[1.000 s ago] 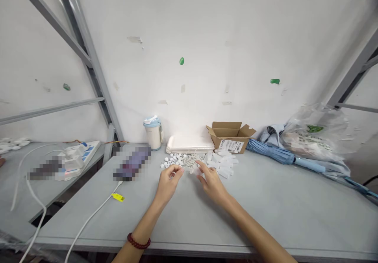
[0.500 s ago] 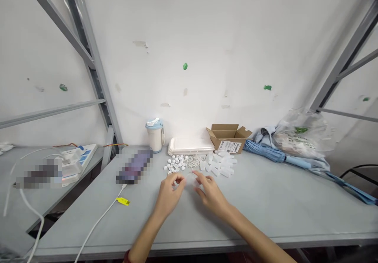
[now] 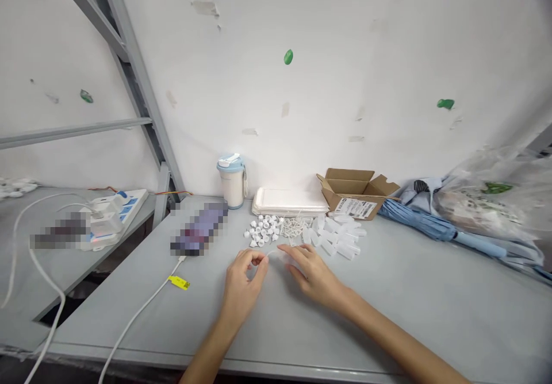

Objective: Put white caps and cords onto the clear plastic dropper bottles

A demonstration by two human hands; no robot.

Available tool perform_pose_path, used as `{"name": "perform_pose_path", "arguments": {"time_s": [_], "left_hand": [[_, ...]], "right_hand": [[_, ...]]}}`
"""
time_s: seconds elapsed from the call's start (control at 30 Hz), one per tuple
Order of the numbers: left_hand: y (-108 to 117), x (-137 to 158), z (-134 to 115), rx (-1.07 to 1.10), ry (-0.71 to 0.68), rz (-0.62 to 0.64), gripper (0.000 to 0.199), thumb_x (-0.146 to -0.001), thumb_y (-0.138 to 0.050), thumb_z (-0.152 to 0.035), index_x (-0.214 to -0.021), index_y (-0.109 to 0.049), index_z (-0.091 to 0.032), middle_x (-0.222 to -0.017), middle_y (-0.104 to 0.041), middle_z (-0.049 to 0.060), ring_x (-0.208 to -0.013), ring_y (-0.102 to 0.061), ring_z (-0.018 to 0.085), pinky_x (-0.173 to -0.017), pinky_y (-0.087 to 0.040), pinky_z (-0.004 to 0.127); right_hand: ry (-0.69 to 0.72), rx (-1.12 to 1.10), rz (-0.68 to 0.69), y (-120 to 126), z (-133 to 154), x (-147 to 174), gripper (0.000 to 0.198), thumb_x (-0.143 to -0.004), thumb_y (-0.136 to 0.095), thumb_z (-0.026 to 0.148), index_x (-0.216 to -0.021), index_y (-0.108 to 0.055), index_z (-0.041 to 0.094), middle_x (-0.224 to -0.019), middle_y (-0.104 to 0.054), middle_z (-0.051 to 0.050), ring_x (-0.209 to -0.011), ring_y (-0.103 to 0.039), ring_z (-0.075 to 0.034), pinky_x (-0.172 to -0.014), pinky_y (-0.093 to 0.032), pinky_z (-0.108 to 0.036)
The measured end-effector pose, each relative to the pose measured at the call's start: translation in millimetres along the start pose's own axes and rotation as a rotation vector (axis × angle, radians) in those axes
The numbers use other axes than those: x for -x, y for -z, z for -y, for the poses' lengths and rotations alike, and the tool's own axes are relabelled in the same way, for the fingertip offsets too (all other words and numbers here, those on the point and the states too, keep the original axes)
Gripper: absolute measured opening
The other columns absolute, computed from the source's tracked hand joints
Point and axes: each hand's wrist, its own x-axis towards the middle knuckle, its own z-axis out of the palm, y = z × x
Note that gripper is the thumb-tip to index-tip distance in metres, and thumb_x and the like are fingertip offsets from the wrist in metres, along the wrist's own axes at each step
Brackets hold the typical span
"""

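My left hand (image 3: 244, 277) is closed in a pinch, thumb against forefinger, at one end of a thin whitish plastic piece (image 3: 271, 252). My right hand (image 3: 317, 277) faces it from the right, with thumb and forefinger curved around a faint translucent piece whose outline blurs into the table. Whether the two pieces are joined I cannot tell. Just beyond the hands lie a heap of small white caps (image 3: 262, 230), a cluster of thin white stick-like parts (image 3: 295, 226) and a pile of translucent plastic tubes (image 3: 331, 237).
Behind the piles sit a stack of white trays (image 3: 288, 201) and an opened cardboard box (image 3: 356, 194). A blue-lidded cup (image 3: 232, 183) and a cabled phone (image 3: 200, 229) are to the left. At right lie a folded blue umbrella (image 3: 416, 218) and plastic bags (image 3: 483, 191).
The view has shifted, with the far objects spreading outward. My hands keep nearly the same pose, the left drifting slightly left and the right slightly right; the whitish piece between them shows more plainly.
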Motion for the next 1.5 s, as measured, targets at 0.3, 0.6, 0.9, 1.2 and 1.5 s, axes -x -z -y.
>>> {"name": "perform_pose_path", "arguments": {"time_s": [0.3,0.6,0.9,1.2,1.5], "left_hand": [[-3.4,-0.3,-1.0,-0.073,0.040,0.061,0.018,-0.082,-0.051,-0.033,-0.089,-0.062,-0.021,-0.083,-0.064,0.004,-0.077,-0.056,0.019,-0.058,-0.044,0.025],[-3.9,1.7,0.1,-0.071,-0.035,0.133,0.019,-0.085,-0.050,-0.030,-0.094,-0.065,-0.021,-0.089,-0.067,0.005,-0.083,-0.060,0.019,-0.071,-0.048,0.029],[-5.1,5.4,-0.5,-0.076,-0.108,0.126,0.021,-0.087,-0.048,-0.027,-0.096,-0.065,-0.021,-0.087,-0.067,0.005,-0.083,-0.059,0.019,-0.073,-0.046,0.029],[-2.9,3.2,-6.4,0.085,0.024,0.282,0.024,-0.087,-0.046,-0.032,-0.091,-0.066,-0.020,-0.090,-0.067,0.005,-0.087,-0.060,0.019,-0.079,-0.046,0.028],[-11.3,5.9,-3.0,0.092,0.163,0.135,0.027,-0.079,-0.055,-0.040,-0.093,-0.066,-0.018,-0.095,-0.068,0.006,-0.085,-0.062,0.020,-0.074,-0.048,0.029]], "right_hand": [[-0.093,-0.285,0.079,-2.0,4.0,7.4,0.040,-0.090,-0.041,0.017,-0.130,-0.044,0.019,-0.108,-0.062,-0.010,-0.096,-0.059,-0.020,-0.082,-0.049,-0.035],[-0.142,-0.425,0.042,0.2,9.7,10.8,0.036,-0.090,-0.043,0.018,-0.125,-0.047,0.021,-0.109,-0.065,-0.008,-0.100,-0.060,-0.020,-0.085,-0.047,-0.035],[-0.111,-0.468,0.017,-0.7,14.4,11.8,0.039,-0.089,-0.042,0.014,-0.127,-0.044,0.025,-0.090,-0.063,-0.003,-0.087,-0.060,-0.018,-0.077,-0.046,-0.029],[-0.174,-0.594,-0.051,-10.4,20.4,11.9,0.034,-0.085,-0.043,0.011,-0.116,-0.050,0.022,-0.089,-0.064,-0.003,-0.077,-0.057,-0.016,-0.071,-0.046,-0.028],[-0.222,-0.472,-0.126,-17.9,11.0,8.0,0.022,-0.084,-0.047,0.015,-0.106,-0.049,0.019,-0.086,-0.065,-0.005,-0.076,-0.061,-0.017,-0.069,-0.049,-0.030]]}}
